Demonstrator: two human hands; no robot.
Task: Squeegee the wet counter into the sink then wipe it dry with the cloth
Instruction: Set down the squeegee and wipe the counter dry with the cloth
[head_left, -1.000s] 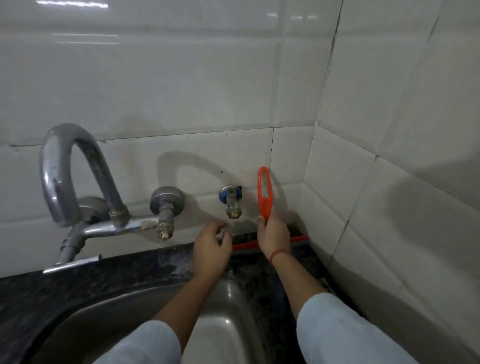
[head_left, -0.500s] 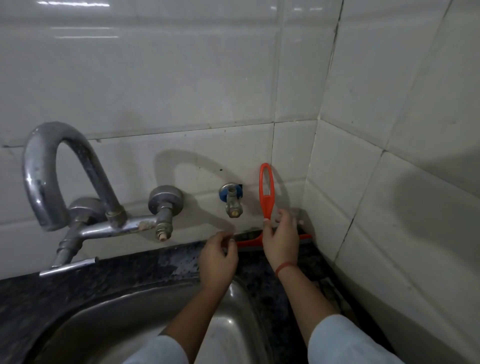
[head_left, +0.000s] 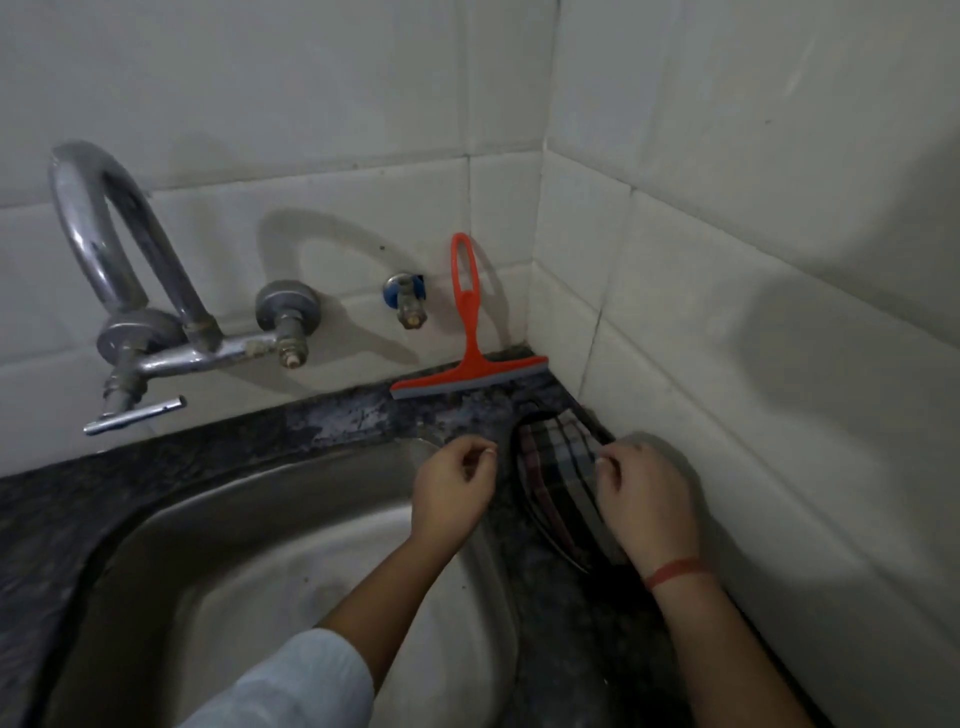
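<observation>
A checked cloth (head_left: 556, 467) lies on the narrow strip of dark stone worktop (head_left: 337, 421) between the steel sink (head_left: 260, 545) and the right wall. The right hand (head_left: 649, 499) rests on it, fingers curled, apparently pinching its far edge. The left hand (head_left: 452, 493) hovers just beside the cloth with its fingers curled; whether it grasps anything cannot be told. The orange squeegee (head_left: 467, 369) stands propped in the worktop's back right corner, untouched. Squeegeeing looks finished; wiping dry has not yet begun.
</observation>
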